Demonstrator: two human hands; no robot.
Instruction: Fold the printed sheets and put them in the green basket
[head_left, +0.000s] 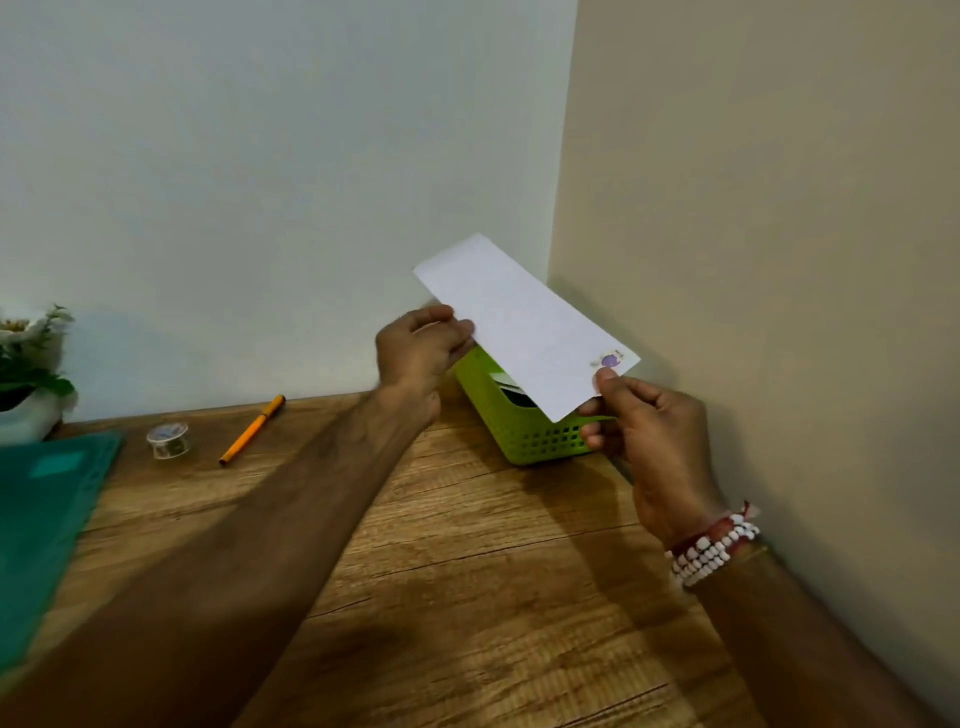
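Folded sheet (524, 325) held tilted at frame centre, above the green basket (524, 431). Left hand (418, 353) pinches its left edge; right hand (649, 441) pinches the lower corner. Risk: uneven release; sheet may catch the rim or paper already inside and slide onto the table (467, 571).

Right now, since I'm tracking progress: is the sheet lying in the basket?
No, the left hand and right hand hold the sheet above the basket.

Both hands, left hand (421, 345) and right hand (649, 436), pinched a folded sheet (524, 325) above the green basket (524, 436), wooden tabletop (467, 571) beneath
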